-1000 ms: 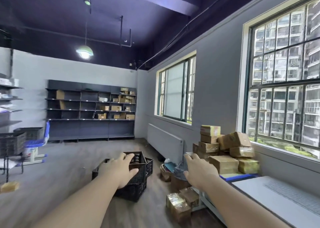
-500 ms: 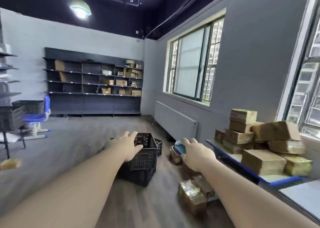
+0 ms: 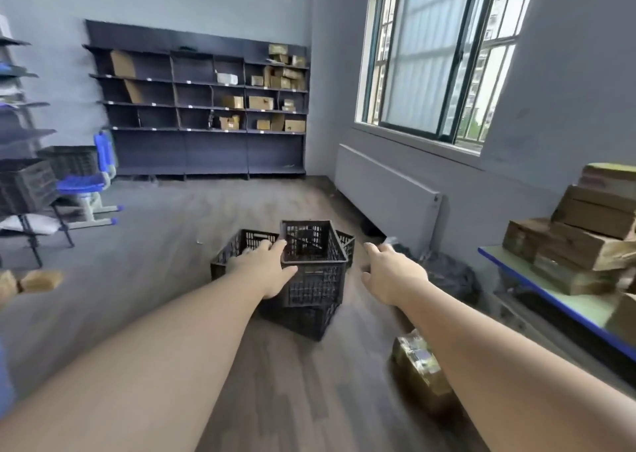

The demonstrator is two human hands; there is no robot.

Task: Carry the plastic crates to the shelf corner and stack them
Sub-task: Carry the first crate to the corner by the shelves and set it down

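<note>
Black plastic crates sit on the floor ahead of me. The top crate [image 3: 316, 276] rests on a lower crate [image 3: 303, 321], and a third crate [image 3: 241, 245] lies behind to the left. My left hand [image 3: 266, 269] is at the top crate's left rim with fingers spread, seemingly touching it. My right hand [image 3: 392, 272] hovers open to the right of the crates, apart from them. The dark shelf unit [image 3: 203, 107] stands against the far wall, its right end meeting the room corner.
A radiator [image 3: 385, 190] runs under the window on the right. A blue-edged table [image 3: 557, 300] carries cardboard boxes. A taped box [image 3: 418, 365] and a dark bag [image 3: 451, 272] lie on the floor at right. At left are a blue chair [image 3: 89, 179] and more crates [image 3: 27, 183].
The view has tilted down and moved closer to the crates. Both hands have spread apart, the left reaching the top crate's rim, the right moving out to its right side.
</note>
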